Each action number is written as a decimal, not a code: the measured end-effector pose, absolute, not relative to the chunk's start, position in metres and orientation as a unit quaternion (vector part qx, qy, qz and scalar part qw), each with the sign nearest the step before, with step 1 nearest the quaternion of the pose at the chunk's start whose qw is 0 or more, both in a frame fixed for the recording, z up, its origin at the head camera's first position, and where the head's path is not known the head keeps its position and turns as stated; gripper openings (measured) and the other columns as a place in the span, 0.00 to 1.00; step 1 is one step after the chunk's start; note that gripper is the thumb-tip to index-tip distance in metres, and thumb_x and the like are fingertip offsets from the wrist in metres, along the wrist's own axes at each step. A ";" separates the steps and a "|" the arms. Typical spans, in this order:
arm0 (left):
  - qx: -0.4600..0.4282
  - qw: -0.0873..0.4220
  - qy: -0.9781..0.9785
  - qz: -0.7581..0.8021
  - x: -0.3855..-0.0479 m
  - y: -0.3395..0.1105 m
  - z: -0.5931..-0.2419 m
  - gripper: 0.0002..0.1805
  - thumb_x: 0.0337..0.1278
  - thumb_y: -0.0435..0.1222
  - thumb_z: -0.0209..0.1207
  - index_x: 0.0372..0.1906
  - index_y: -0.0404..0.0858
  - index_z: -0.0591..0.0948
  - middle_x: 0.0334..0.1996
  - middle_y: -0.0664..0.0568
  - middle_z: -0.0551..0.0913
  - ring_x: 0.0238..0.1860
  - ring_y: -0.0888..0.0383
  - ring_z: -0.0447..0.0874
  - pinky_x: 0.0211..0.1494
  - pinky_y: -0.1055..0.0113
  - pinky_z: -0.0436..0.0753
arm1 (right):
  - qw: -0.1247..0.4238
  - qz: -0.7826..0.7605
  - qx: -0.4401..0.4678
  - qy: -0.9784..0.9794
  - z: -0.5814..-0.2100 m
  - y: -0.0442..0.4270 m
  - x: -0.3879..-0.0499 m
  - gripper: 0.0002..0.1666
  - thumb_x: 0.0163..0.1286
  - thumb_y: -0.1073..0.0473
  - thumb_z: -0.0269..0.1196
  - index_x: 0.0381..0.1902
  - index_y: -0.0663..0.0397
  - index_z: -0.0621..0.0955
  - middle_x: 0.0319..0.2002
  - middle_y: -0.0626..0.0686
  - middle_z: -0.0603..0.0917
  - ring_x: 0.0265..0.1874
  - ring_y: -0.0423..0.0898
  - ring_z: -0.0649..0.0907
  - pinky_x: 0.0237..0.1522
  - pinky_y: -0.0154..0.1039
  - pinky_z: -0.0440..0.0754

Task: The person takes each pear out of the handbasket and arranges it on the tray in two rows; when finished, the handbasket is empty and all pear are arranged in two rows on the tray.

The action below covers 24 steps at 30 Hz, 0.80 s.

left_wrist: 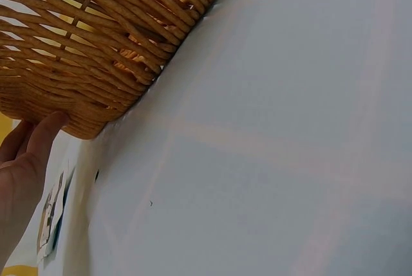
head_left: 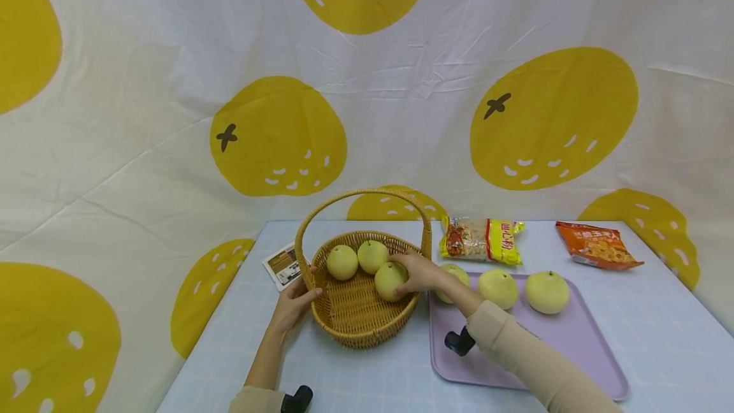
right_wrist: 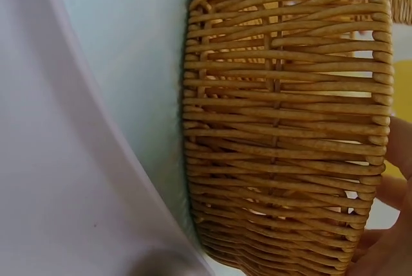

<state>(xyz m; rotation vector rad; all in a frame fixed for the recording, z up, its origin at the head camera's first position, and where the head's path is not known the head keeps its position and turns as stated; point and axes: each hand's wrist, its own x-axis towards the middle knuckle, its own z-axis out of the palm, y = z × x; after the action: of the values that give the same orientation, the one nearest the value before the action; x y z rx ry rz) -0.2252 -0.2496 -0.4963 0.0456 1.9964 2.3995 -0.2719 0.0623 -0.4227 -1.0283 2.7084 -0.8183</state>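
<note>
A wicker basket (head_left: 358, 317) with a tall arched handle holds two pale yellow-green fruits (head_left: 342, 262) at its back left. The right hand (head_left: 417, 273) grips a third fruit (head_left: 390, 281) inside the basket's right side; in the right wrist view its fingers show past the basket rim (right_wrist: 380, 96). At the basket's left side, the left hand (head_left: 295, 304) holds the rim near the base of the handle, thumb on the near side. The left wrist view shows its fingers (left_wrist: 48, 131) against the basket's woven wall (left_wrist: 84, 89).
Right of the basket, a purple tray (head_left: 550, 343) bears three more fruits (head_left: 547, 292) along its back. Behind it lie a clear-and-yellow food bag (head_left: 482, 241) and an orange snack bag (head_left: 599, 246). A printed card (head_left: 283, 266) is left of the basket.
</note>
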 end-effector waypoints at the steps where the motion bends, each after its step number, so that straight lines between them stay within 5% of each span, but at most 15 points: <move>1: 0.015 0.010 0.640 0.769 -0.225 -0.250 -0.496 0.33 0.55 0.22 0.57 0.68 0.30 0.63 0.65 0.33 0.64 0.64 0.44 0.65 0.53 0.71 0.77 | 0.068 -0.270 -0.345 0.897 -0.423 0.062 -0.272 0.41 0.49 0.56 0.74 0.58 0.68 0.72 0.53 0.65 0.76 0.53 0.61 0.75 0.55 0.56 0.72; 13: 0.018 0.001 0.649 0.760 -0.226 -0.250 -0.497 0.32 0.55 0.24 0.59 0.67 0.31 0.66 0.64 0.35 0.67 0.61 0.51 0.70 0.54 0.69 0.77 | 0.074 -0.241 -0.358 0.899 -0.426 0.056 -0.269 0.50 0.48 0.52 0.75 0.64 0.68 0.66 0.57 0.65 0.75 0.56 0.61 0.75 0.58 0.54 0.71; 24: 0.009 0.007 0.641 0.767 -0.226 -0.250 -0.499 0.33 0.54 0.25 0.60 0.67 0.33 0.66 0.65 0.37 0.66 0.61 0.52 0.70 0.53 0.69 0.77 | 0.034 -0.259 -0.383 0.886 -0.433 0.062 -0.265 0.46 0.48 0.54 0.75 0.62 0.64 0.69 0.56 0.62 0.76 0.55 0.59 0.75 0.57 0.54 0.72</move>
<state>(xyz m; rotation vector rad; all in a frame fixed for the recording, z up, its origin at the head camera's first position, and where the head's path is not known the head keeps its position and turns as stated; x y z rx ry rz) -0.2264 -0.2498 -0.4989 0.0291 2.0047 2.3992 -0.2646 0.0621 -0.4333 -1.1775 2.7258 -0.7953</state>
